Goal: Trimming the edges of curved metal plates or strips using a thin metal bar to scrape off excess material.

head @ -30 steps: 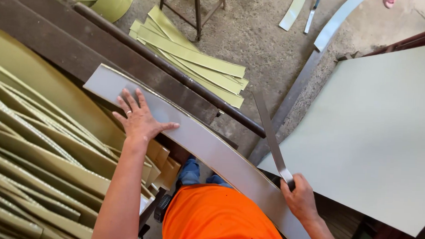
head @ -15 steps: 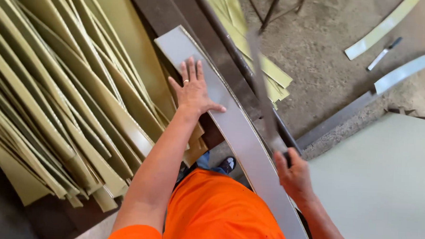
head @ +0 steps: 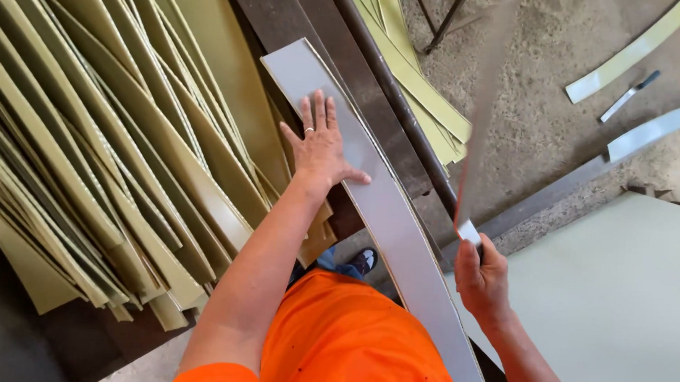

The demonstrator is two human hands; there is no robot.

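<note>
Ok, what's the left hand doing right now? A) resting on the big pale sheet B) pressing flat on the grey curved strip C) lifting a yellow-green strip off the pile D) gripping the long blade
B: the left hand lies palm down, fingers spread, on the grey curved strip; the right hand grips the long blade.

Grey strip (head: 385, 208) smooth matt laminate; floor (head: 542, 108) rough concrete w/ dust.

Workshop — stacked cut strips (head: 89, 165)

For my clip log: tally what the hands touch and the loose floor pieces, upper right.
Grey curved strip under left hand: 1
Blade in right hand: 1
Curved floor strips: 2
Small floor tool: 1
Total: 5
</note>
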